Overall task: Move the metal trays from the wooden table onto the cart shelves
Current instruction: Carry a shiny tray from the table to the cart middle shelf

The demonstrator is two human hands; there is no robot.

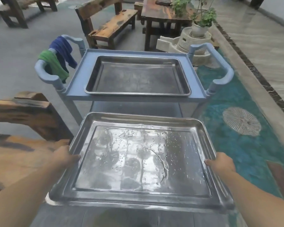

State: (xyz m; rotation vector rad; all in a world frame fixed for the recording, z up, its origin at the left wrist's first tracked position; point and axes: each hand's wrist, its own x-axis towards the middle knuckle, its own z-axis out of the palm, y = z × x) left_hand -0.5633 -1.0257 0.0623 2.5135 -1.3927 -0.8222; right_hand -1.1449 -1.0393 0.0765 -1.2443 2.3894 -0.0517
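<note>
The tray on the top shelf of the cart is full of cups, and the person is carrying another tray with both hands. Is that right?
Not quite. The head view shows the tray on the top shelf of the cart is empty, with no cups in it. The rest is right: the left hand and right hand hold another tray by its two sides.
</note>
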